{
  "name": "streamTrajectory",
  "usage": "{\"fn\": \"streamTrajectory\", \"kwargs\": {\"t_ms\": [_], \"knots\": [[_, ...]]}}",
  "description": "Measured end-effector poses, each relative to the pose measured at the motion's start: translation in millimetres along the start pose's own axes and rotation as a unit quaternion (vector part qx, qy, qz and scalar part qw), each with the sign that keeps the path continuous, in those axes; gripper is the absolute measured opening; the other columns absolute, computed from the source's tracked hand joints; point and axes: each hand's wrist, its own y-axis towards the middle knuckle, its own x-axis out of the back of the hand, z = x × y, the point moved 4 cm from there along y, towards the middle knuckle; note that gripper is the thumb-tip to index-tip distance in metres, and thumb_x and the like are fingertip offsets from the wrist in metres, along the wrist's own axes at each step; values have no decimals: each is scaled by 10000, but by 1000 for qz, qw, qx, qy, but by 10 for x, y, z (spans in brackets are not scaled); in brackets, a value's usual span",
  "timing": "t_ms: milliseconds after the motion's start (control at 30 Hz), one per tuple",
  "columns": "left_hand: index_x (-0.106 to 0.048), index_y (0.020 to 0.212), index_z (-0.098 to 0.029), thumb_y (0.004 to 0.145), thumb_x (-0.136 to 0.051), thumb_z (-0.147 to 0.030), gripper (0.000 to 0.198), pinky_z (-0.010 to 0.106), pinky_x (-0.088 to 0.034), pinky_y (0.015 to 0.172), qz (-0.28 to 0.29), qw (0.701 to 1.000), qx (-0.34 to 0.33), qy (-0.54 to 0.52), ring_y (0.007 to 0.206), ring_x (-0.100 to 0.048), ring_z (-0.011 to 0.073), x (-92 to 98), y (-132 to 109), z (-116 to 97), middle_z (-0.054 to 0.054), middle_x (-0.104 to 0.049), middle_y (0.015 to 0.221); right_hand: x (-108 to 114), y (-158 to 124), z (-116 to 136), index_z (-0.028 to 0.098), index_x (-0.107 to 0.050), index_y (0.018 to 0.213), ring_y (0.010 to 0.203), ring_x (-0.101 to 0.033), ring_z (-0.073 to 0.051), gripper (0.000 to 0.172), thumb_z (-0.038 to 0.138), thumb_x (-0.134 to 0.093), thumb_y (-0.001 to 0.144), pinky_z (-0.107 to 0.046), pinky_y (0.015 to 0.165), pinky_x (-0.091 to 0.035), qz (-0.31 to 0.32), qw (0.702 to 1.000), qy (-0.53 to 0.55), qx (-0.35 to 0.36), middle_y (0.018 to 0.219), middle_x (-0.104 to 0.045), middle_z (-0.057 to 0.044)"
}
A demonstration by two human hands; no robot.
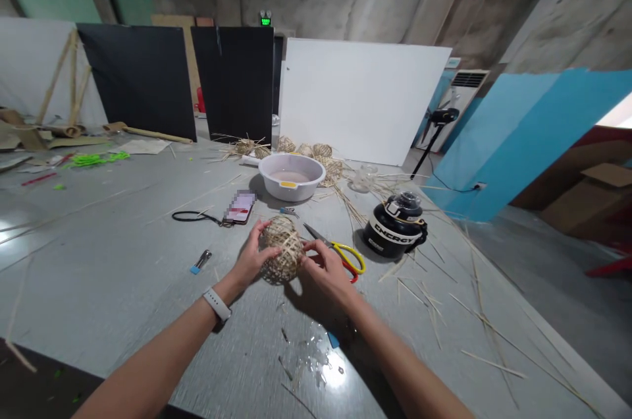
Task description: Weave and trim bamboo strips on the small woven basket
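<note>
A round woven ball of pale bamboo strips (283, 250) is held just above the grey table, between both hands. My left hand (253, 253) grips its left side, thumb across the front and fingers around the back. At its right edge, my right hand (326, 267) has thumb and fingers pinched together; whether a strip end is between them is too small to see. Partly behind the right hand lies a pair of scissors (349, 257) with one yellow and one red handle, blades pointing left.
A white basin (292, 176) of water stands beyond the ball, with woven balls (322, 150) behind it. A black jug (396, 226) is at right, a phone (239, 207) at left. Loose strips (481, 320) cover the right side. Water drops (320, 356) wet the table's front.
</note>
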Motion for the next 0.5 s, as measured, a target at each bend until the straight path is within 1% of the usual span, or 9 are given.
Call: {"fn": "streamTrajectory", "kwargs": {"t_ms": [67, 200, 300, 367, 500], "knots": [[-492, 1306, -224, 732, -716, -300, 621, 487, -148, 1212, -1, 1000, 9, -4, 1477, -235, 312, -29, -14, 22, 116, -274, 1594, -16, -16, 13, 217, -567, 888, 694, -688, -180, 131, 334, -577, 828, -296, 600, -563, 11, 1000, -14, 5, 925, -702, -54], [-553, 1240, -217, 729, -707, -264, 536, 460, -132, 1216, 8, 1000, 14, -8, 1489, -211, 311, -67, -38, 27, 98, -211, 1627, -27, -41, 67, 224, -594, 897, 654, -680, -169, 117, 305, -599, 812, -305, 619, -568, 30, 996, -71, 44, 960, -712, -54], [-544, 1235, -198, 713, -701, -249, 547, 450, -116, 1219, 10, 1000, 17, -11, 1494, -201, 309, -72, -43, 18, 117, -202, 1628, -22, -54, 116, 222, -618, 905, 717, -686, -171, 130, 287, -629, 792, -295, 663, -576, 39, 992, -91, 74, 1008, -706, -56], [-531, 1253, -199, 708, -686, -240, 568, 449, -107, 1220, 18, 1000, 21, -9, 1496, -194, 307, -81, -46, 13, 115, -181, 1635, -24, -60, 132, 217, -628, 897, 758, -688, -179, 127, 282, -635, 788, -295, 681, -581, 35, 991, -98, 81, 1029, -705, -63], [-533, 1242, -203, 688, -651, -225, 567, 459, -105, 1218, 31, 999, 26, -12, 1496, -189, 307, -91, -48, 9, 102, -184, 1635, -55, -68, 126, 209, -652, 892, 753, -683, -185, 125, 286, -634, 796, -313, 693, -588, 28, 990, -108, 84, 1013, -718, -68]]}}
